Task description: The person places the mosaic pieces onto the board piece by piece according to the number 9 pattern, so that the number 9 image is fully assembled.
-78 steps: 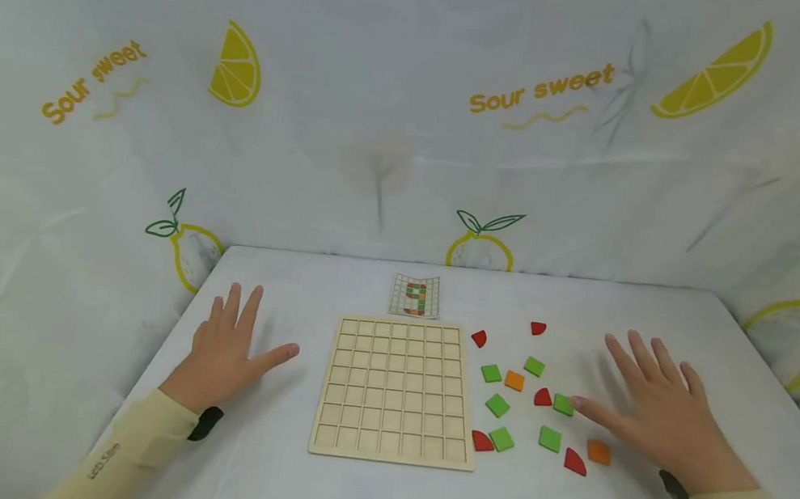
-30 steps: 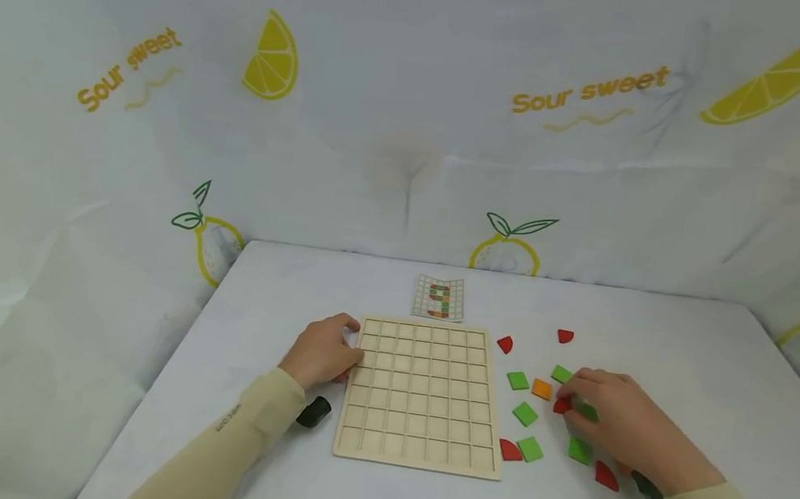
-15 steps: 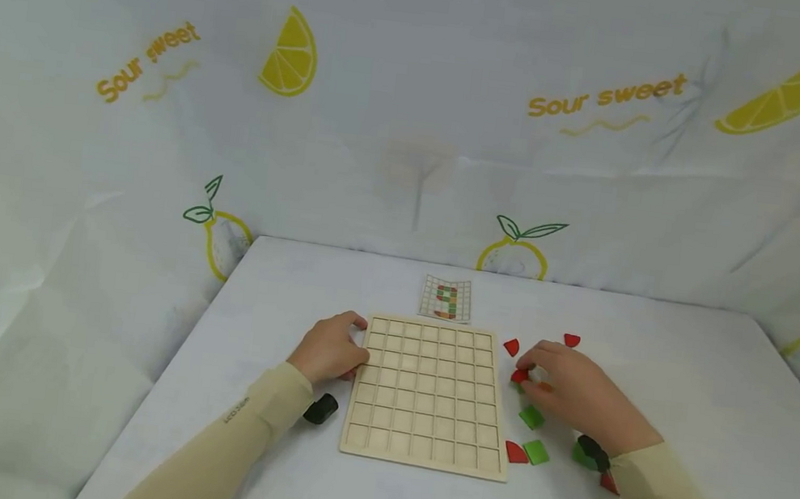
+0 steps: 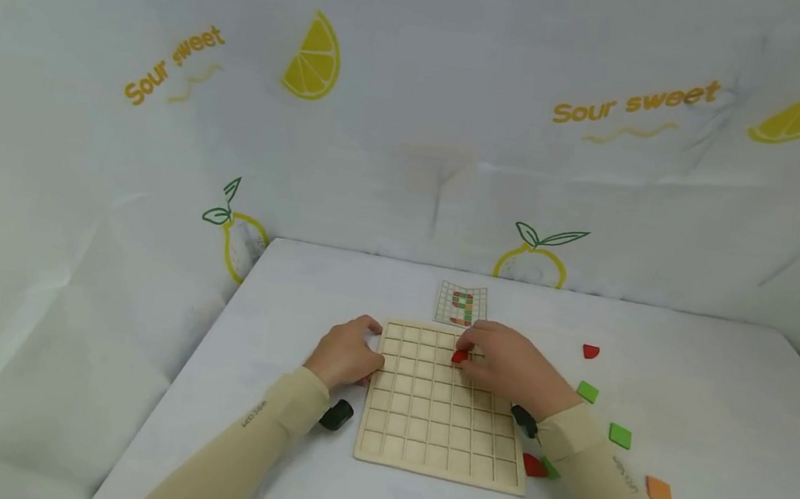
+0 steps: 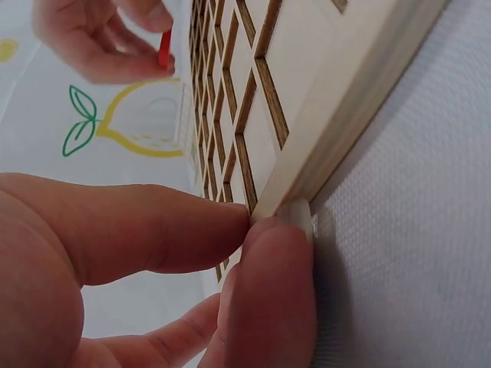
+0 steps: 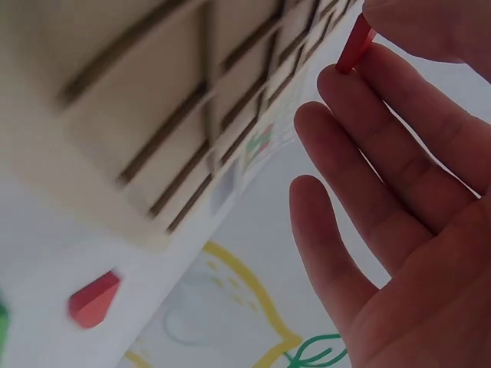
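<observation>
A wooden grid board (image 4: 419, 404) lies flat on the white table. My left hand (image 4: 343, 352) pinches its left edge, thumb on the top face and a finger at the side, as the left wrist view shows close up. Between thumb and fingertips, my right hand (image 4: 515, 366) pinches a red quarter-circle tile (image 4: 459, 357) above the board's upper right squares. The same red tile (image 6: 356, 47) stands on edge in that grip in the right wrist view. My right hand and forearm hide the board's right side and some loose tiles.
A small pattern card (image 4: 446, 309) sits behind the board. To the right lie loose tiles: a red quarter-circle (image 4: 590, 352), green squares (image 4: 619, 435) and an orange square (image 4: 658, 490). Another red tile (image 4: 534, 465) touches the board's lower right. A printed cloth hangs behind.
Both hands began spread open over the table. My left hand came to grip the board's left edge. My right hand picked up a red tile among the loose pieces and carried it left over the board.
</observation>
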The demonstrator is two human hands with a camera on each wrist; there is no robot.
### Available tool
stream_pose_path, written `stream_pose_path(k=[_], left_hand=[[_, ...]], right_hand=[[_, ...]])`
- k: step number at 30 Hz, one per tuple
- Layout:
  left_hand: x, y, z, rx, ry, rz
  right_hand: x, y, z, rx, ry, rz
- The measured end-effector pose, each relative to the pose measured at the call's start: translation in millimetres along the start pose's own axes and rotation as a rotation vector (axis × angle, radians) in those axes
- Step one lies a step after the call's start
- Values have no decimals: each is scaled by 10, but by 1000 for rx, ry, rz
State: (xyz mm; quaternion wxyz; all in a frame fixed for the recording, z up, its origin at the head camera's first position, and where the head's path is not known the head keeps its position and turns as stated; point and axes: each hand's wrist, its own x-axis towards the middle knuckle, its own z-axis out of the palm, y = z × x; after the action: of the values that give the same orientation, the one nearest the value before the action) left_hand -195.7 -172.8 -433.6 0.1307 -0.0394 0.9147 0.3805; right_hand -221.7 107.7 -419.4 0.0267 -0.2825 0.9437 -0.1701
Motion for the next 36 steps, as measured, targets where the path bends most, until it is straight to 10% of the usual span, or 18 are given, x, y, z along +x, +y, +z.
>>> stream_pose_path(k=[36], left_hand=[[26, 20, 9, -13, -2, -2]], right_hand=[[334, -301, 166, -105, -26, -87]])
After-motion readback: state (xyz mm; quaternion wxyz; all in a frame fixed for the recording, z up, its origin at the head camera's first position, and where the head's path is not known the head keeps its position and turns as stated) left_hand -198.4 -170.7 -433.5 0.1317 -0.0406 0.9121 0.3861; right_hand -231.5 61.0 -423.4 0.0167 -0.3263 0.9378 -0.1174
